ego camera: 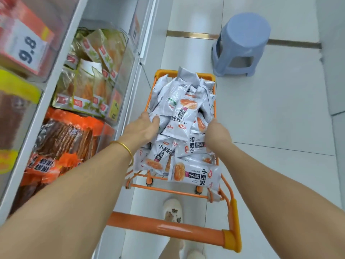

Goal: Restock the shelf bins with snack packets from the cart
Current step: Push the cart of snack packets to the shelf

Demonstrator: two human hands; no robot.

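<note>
Pale floor tiles [270, 118] run along a shop aisle, with white shelving down the left side. The fingers [146, 115] of the left hand [141, 128] curl down over the left flank of the heaped snack packets [186, 109], and the bent thumb lies on a silver wrapper, so the hand grips that side of the pile. A gold bracelet [127, 149] circles its wrist. The right hand [218, 133] is sunk into the right side of the heap, back of the hand up; its fingers are buried among the wrappers and their pose cannot be told.

All the silver packets sit in the small orange cart [213, 111], piled above its wire rim, one lying flat across the near right corner. The cart's push bar [164, 228] crosses nearest the person, above a cream slipper [172, 210].

Just left of the cart stand the clear shelf bins [123, 58]: the farther one holds green-trimmed packs, the nearer one orange packs. A price card [28, 51] hangs higher up at far left. A blue plastic stool [242, 43] stands on the floor beyond the cart, to the right
</note>
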